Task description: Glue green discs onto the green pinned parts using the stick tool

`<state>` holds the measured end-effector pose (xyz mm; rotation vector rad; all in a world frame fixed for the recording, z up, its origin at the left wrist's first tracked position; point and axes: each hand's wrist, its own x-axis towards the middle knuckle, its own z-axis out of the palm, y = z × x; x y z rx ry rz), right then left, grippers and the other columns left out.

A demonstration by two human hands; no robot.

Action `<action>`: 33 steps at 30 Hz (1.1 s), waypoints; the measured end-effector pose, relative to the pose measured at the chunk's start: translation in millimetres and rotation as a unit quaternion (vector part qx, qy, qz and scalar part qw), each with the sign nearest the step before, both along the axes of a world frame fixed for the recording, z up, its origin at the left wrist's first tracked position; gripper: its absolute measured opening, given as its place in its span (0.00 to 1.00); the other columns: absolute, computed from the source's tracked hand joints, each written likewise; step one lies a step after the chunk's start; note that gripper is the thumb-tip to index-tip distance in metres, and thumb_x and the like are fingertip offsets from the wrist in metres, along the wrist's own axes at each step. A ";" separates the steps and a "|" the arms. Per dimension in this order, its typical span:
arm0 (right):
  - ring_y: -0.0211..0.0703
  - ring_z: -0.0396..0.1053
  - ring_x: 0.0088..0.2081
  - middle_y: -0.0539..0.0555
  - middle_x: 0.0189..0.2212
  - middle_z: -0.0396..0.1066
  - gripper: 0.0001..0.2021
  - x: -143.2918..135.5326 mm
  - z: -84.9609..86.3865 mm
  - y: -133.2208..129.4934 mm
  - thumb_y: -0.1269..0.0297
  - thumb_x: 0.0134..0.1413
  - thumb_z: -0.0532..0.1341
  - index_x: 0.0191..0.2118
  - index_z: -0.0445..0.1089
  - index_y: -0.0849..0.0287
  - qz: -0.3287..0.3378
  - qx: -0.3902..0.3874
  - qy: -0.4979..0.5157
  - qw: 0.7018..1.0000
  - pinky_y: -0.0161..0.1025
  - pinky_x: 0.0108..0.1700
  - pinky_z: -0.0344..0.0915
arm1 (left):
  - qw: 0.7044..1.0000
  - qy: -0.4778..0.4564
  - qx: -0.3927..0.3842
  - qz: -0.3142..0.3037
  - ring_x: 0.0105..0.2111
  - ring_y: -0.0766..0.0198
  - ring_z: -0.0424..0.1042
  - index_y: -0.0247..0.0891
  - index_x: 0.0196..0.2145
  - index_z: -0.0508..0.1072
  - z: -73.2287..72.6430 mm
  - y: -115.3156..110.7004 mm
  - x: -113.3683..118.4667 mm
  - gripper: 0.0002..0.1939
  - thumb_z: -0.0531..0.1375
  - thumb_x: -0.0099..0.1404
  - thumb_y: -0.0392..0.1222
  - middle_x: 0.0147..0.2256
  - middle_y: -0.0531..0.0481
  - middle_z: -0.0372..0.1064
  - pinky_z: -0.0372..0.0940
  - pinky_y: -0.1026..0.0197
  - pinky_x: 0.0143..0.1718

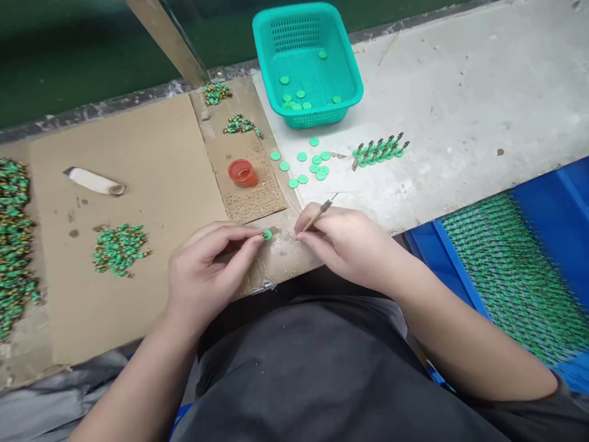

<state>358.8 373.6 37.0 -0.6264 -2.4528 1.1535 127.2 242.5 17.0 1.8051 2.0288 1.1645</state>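
Note:
Near the front edge of the table, my left hand (pixel 214 261) pinches a small green disc (pixel 267 235) between thumb and forefinger, with a dark bit at the fingertips. My right hand (pixel 343 239) is closed round a thin wooden-handled tool (pixel 316 217), whose fine metal tip points up and away to the right. The two hands are apart. Just beyond them stands a small red cup (pixel 242 172) on a cardboard piece (pixel 257 205). Loose green discs (pixel 302 179) with tiny holes lie past my right hand.
A teal basket (pixel 354 92) with several green discs stands at the back. Discs bearing small dark upright pieces (pixel 380 151) form rows at right. Piles of small green-and-gold pieces (pixel 120 250) and a white tube (pixel 94 181) lie left. A blue crate (pixel 464 279) of green pieces sits lower right.

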 end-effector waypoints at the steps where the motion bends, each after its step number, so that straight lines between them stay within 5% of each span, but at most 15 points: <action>1: 0.50 0.82 0.46 0.57 0.46 0.83 0.09 -3.2 -1.4 0.0 0.67 0.81 0.59 0.45 0.77 0.59 -0.001 -0.005 0.008 1.000 0.44 0.53 0.75 | 1.000 -0.001 0.001 0.000 0.36 0.61 0.81 0.48 0.40 0.86 -0.4 0.2 0.0 0.02 0.71 0.74 0.43 0.37 0.53 0.85 0.75 0.57 0.42; 12: 0.44 0.78 0.42 0.54 0.41 0.79 0.16 -41.0 -24.9 -2.7 0.63 0.84 0.58 0.40 0.74 0.58 -0.003 0.025 0.101 0.995 0.40 0.49 0.70 | 1.000 -0.015 0.012 -0.017 0.35 0.71 0.79 0.44 0.40 0.85 -1.1 1.2 0.1 0.03 0.72 0.73 0.36 0.36 0.56 0.84 0.72 0.66 0.40; 33: 0.45 0.78 0.45 0.52 0.43 0.78 0.10 -45.5 -23.7 -5.4 0.63 0.86 0.55 0.49 0.72 0.54 0.026 0.055 0.095 0.994 0.41 0.49 0.72 | 0.999 0.004 0.024 -0.031 0.37 0.69 0.81 0.44 0.40 0.83 -3.8 0.2 -2.4 0.03 0.71 0.76 0.37 0.37 0.56 0.85 0.74 0.65 0.45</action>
